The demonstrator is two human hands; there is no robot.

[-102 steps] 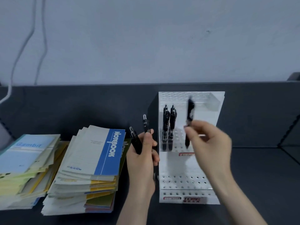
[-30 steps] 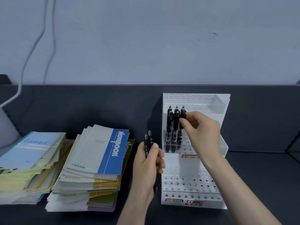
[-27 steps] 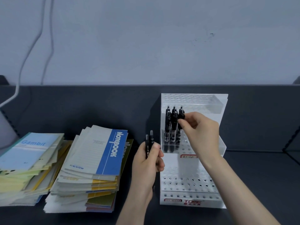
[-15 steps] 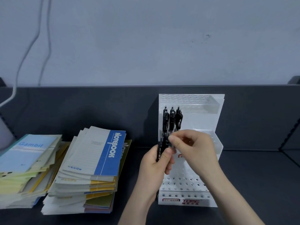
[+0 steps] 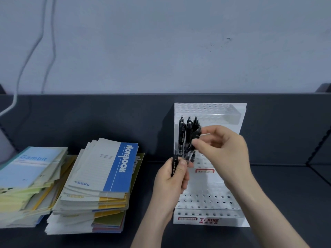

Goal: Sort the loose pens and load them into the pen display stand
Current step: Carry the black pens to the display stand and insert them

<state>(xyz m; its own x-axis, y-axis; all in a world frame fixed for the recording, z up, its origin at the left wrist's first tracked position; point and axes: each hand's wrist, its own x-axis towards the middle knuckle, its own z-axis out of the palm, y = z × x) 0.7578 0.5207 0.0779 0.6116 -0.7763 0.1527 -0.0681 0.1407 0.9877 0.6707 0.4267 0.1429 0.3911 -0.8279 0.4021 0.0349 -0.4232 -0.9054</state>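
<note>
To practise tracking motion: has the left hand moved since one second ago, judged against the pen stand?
Yes. The left hand moved right: it was left of the pen stand, and now overlaps its left edge.

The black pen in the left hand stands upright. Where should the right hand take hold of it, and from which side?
Pinch the short top end of the black pen that shows above the left hand, coming from above and from the right. That hand wraps its lower barrel, so only that end is free. The right hand pinches another pen at present.
</note>
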